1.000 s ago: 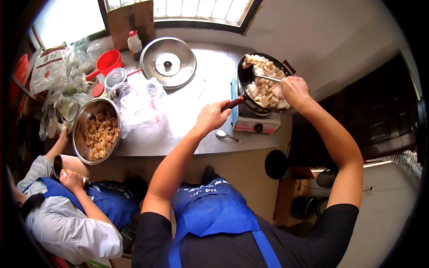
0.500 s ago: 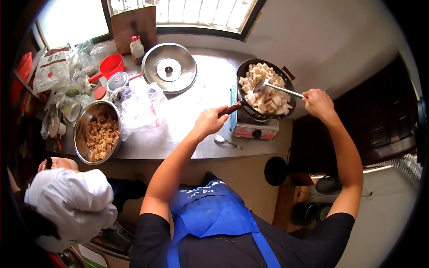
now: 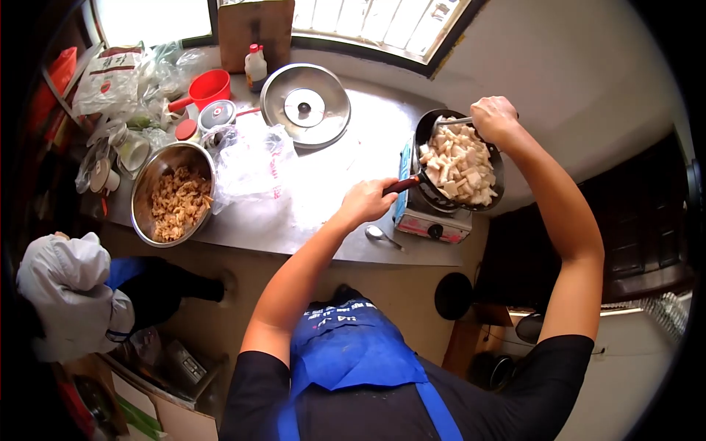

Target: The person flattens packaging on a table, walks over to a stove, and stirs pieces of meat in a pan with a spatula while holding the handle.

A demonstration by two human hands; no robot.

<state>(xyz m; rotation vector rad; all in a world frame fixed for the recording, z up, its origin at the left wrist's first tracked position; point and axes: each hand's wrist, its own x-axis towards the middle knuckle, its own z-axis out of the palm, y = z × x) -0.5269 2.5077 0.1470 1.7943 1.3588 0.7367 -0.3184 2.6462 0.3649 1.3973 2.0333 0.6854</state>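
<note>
A black wok (image 3: pixel 498 185) sits on a portable gas stove (image 3: pixel 434 225) at the right end of the metal counter, filled with pale chopped pieces (image 3: pixel 460 163). My left hand (image 3: pixel 370 200) is closed around the wok's dark red-brown handle (image 3: pixel 401 185). Above the wok's far rim, my right hand (image 3: pixel 494 117) grips the metal handle of a ladle (image 3: pixel 454 120), whose head rests at the upper left of the pieces. A metal spoon (image 3: pixel 382 237) lies on the counter between my left hand and the stove.
On the counter (image 3: pixel 309 239) are a steel bowl (image 3: pixel 140 213) of brown pieces, plastic bags (image 3: pixel 254 167), a round metal lid (image 3: pixel 334 117), a red dipper (image 3: pixel 209 87) and a bottle (image 3: pixel 255 67). A co-worker (image 3: pixel 70 287) stands at the lower left.
The ladle and my right hand have moved to the wok's far side, and the pieces have shifted. The co-worker has turned and moved left, away from the counter. The whole view has shifted somewhat.
</note>
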